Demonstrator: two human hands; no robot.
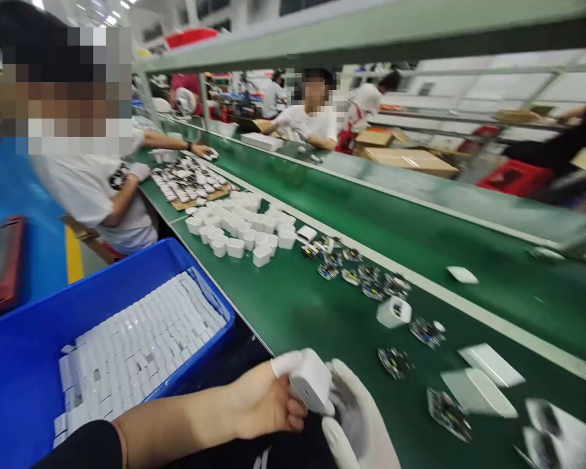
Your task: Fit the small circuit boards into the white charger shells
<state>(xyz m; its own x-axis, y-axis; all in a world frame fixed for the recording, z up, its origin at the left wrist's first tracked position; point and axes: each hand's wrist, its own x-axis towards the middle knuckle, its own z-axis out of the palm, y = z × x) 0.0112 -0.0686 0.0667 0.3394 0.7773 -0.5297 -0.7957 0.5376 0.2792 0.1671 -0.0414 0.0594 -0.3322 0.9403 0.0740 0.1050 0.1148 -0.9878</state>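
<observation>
My left hand [266, 407] is bare, with a white cot on a fingertip, and is closed round a small white plastic housing [311, 385] at the near edge of the green bench. My right hand [359, 420] wears a white glove and its fingers press against the right side of the same housing. Just beyond, a single white housing [393, 311] stands on the bench among several small circuit boards [364, 273].
A blue bin [24, 339] on my left holds rows of white parts. A cluster of white housings [239, 228] lies further along the bench. Flat white covers [488, 365] lie at right. A co-worker's arm [122, 195] rests beside a tray of boards [190, 182]. More people sit across the belt [420, 228].
</observation>
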